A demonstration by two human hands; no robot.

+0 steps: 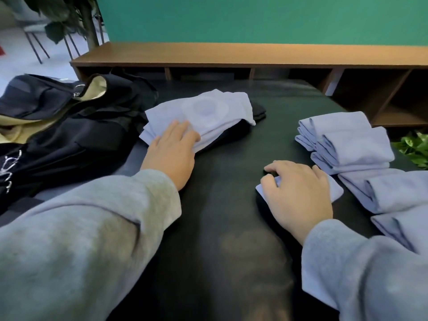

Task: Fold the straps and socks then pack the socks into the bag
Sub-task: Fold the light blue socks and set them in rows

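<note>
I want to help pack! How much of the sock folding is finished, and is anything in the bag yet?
Done: several folded light-blue socks sit stacked on the right. In hand: the right hand pinches a small folded sock, and the left hand rests on the unfolded sock pile. Left: fold that pile, then pack. The open black bag shows no socks inside.

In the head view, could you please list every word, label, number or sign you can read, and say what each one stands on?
No text can be read in this view.
Pale round print on the light blue socks under the left hand: too faint and blurred to read.
White marks on the black bag, at its near left edge: unclear whether lettering or hardware.
Folded socks on the right: no print visible.
</note>
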